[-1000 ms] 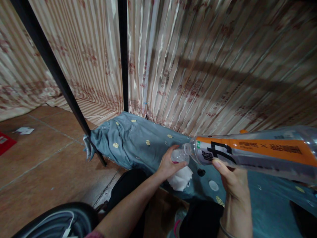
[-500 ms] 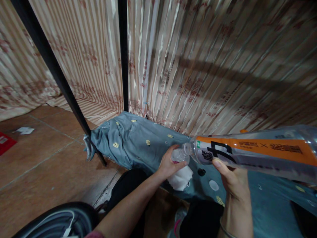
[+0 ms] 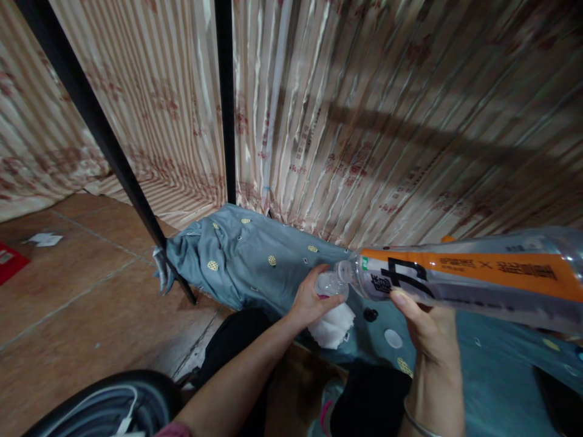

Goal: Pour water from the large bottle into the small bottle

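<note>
My left hand is wrapped round a small clear bottle above the blue-grey cloth. In my right hand is a large plastic drink bottle with an orange and grey label, tipped nearly level with its neck to the left. Its mouth meets the mouth of the small bottle; whether liquid is passing cannot be made out. Below my left hand lies a crumpled white cloth. Close by on the blue-grey cloth are a small black cap and a round white lid.
A blue-grey sheet with a pineapple print covers the low surface. Black poles stand before striped curtains. A dark flat object lies at right. On the left are a round black item with a white cable and a red object.
The large bottle's far end has risen very slightly. Both hands keep their hold and the two mouths stay together.
</note>
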Demonstrator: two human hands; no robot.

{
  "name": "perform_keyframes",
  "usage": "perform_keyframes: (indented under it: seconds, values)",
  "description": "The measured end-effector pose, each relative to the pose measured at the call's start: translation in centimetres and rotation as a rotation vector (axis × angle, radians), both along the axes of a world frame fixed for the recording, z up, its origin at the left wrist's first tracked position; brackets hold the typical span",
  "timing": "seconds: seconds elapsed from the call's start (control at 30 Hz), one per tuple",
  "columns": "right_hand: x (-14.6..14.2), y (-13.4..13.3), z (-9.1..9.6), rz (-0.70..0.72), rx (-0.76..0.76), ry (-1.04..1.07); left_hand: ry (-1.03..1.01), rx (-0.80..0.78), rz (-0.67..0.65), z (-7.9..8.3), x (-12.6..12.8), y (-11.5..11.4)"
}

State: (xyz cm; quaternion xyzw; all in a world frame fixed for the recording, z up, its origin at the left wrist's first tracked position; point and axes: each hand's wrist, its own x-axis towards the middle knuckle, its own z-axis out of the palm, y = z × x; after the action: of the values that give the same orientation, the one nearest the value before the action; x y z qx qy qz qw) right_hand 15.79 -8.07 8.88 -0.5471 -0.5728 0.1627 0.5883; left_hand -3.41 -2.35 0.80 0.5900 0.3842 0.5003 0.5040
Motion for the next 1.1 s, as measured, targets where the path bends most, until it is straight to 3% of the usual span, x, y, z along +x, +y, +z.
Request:
perform_keyframes:
  seconds: [1.1]
  values:
    - [0.03,0.10,-0.04,-0.012,-0.029,-0.014,0.010,-0.009,0.007,0.54,-0.09,0.00]
